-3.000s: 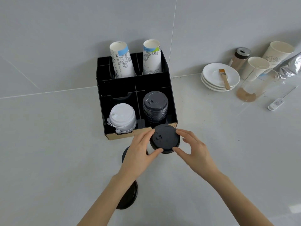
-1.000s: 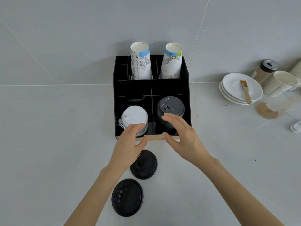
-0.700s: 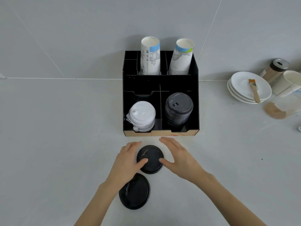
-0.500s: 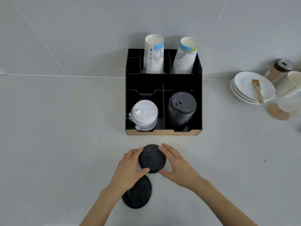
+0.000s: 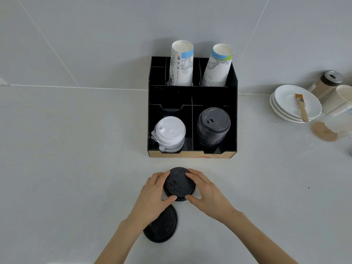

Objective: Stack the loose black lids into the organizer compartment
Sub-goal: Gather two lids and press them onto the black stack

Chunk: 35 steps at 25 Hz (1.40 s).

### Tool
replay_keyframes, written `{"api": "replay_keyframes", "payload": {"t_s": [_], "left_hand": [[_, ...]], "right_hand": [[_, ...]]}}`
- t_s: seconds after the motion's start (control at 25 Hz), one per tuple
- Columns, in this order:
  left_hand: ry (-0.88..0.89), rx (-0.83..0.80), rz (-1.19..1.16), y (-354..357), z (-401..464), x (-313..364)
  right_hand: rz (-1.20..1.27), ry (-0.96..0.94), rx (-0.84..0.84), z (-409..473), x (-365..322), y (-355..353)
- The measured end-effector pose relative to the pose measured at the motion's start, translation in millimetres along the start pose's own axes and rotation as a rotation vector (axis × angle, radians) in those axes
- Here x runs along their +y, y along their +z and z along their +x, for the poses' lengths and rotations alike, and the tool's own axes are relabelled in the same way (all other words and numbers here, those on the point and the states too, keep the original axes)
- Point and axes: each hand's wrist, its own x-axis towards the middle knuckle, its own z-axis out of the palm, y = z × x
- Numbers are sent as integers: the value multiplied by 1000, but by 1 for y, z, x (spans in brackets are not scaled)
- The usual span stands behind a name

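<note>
Fingers of the left hand (image 5: 152,193) and right hand (image 5: 206,191) are clamped from both sides on a loose black lid (image 5: 179,184) just in front of the organizer (image 5: 190,96). Whether it sits on the counter (image 5: 66,159) or just above it I cannot tell. A second black lid (image 5: 162,225) lies flat below the left wrist — the black lid stack (image 5: 213,128) fills the front right compartment, beside the white lids (image 5: 169,133).

two loose black lids (image 5: 179,184) (image 5: 162,226), two lid stacks, one black (image 5: 213,128) and one white (image 5: 169,134), two paper cups (image 5: 182,63) (image 5: 218,66), and two hands (image 5: 152,195) (image 5: 207,193) were visible.
</note>
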Motion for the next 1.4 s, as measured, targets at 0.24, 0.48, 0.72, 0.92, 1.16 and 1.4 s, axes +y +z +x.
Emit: {"api": "replay_keyframes", "payload": {"t_s": [0.24, 0.48, 0.72, 0.92, 1.16, 1.4], "left_hand": [[129, 126, -88, -7, -3, 13], [216, 229, -104, -18, 5, 37], [285, 327, -87, -26, 27, 69], [298, 367, -78, -29, 51, 95], [235, 382, -130, -23, 83, 111], [193, 364, -156, -17, 106, 110]], "right_hand": [[52, -50, 102, -8, -4, -23], [64, -94, 155, -11, -11, -53], [29, -103, 222, -3, -16, -92], [-51, -107, 249, 10, -11, -128], [-78, -74, 223, 32, -1, -149], [-129, -85, 178, 58, 10, -158]]}}
